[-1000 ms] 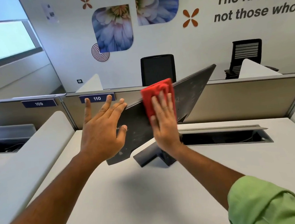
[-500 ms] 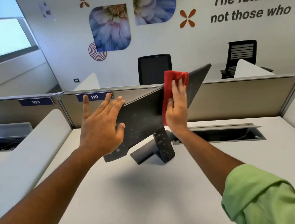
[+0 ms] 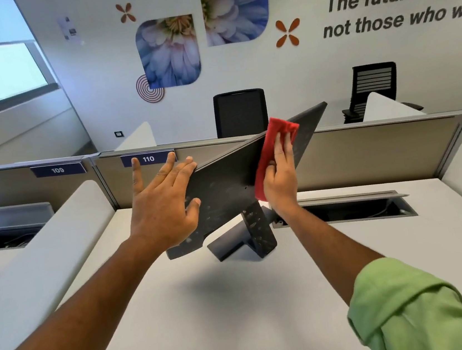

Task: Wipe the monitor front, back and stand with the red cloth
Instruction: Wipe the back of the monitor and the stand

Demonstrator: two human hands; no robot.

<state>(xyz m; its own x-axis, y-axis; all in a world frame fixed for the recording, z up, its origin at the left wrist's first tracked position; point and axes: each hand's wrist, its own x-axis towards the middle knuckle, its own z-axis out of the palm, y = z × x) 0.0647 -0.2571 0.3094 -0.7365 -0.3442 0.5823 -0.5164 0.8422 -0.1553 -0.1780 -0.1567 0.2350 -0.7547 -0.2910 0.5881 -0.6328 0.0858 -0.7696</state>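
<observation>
A dark grey monitor [image 3: 225, 184] stands tilted on the white desk [image 3: 211, 308], its dusty back panel facing me. Its speckled stand [image 3: 256, 233] shows below the panel. My left hand [image 3: 160, 203] rests flat on the panel's left end with fingers straight, the thumb against the surface. My right hand [image 3: 280, 174] presses the red cloth [image 3: 268, 155] flat against the upper right part of the back panel, fingers straight over it. The screen side is hidden from me.
An open cable tray slot [image 3: 345, 211] lies in the desk right behind the stand. Grey partitions with labels 109 and 110 [image 3: 147, 159] close the desk's far side. White curved dividers [image 3: 65, 233] flank the desk. Two black chairs [image 3: 241, 112] stand beyond.
My right hand has slid the red cloth rightwards and up along the back panel, from the middle toward the right end. My left hand has stayed on the left end.
</observation>
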